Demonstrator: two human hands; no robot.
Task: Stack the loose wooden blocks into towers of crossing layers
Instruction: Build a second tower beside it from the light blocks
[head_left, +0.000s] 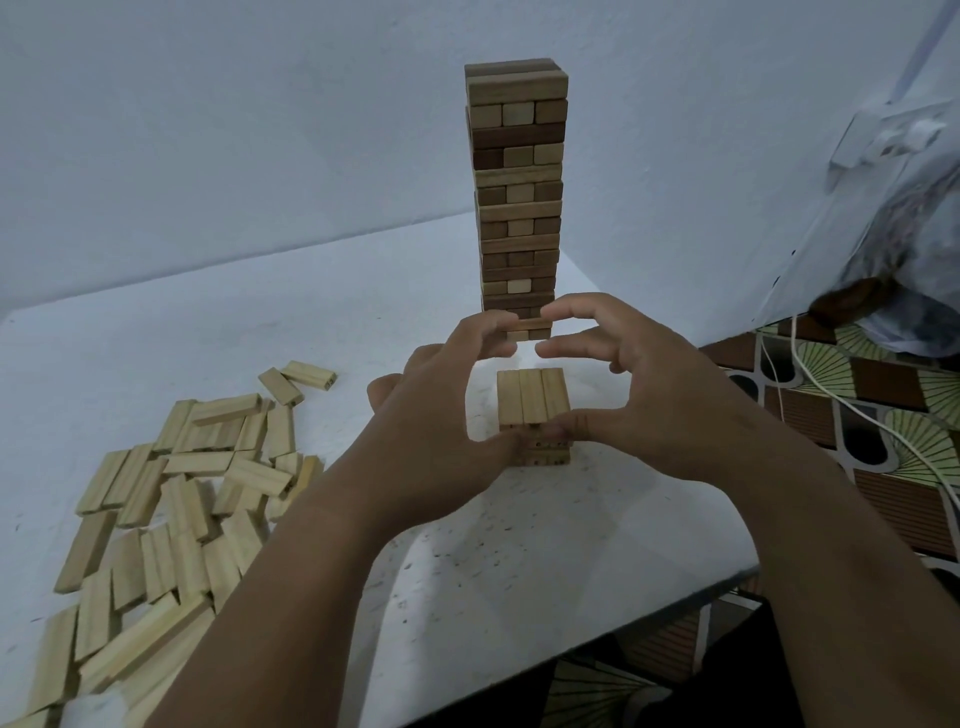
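Taking the short stack as the landmark, mid worktop: well to its left lies the pile of loose blocks, pale wood, lying flat at all angles, some overlapping, running down toward the near-left edge. Next, the left hand sits just left of the stack w/ fingers curved; its thumb looks to touch the stack's near-left corner, fingers arch over the far side w/o clamping anything, so it's loosely curled, not grasping a block. The stack itself: a few low layers, top layer of three pale blocks side by side running away from the viewer, layer under it crossing; end faces show small dark dots. Directly behind the stack stands the tall tower, mixed dark and pale blocks, many crossing layers, near the wall. Right hand mirrors the left, just right of the stack, thumb at the near-right corner, fingers curved, gripping nothing. Far right of the stack, off the worktop, a patterned floor w/ a white cable. Judgement: blocks look light, stiff, smooth, prob. easy to slide, so pinch each by its long sides and square layers w/ gentle pressure; a nudge could shift the stack.
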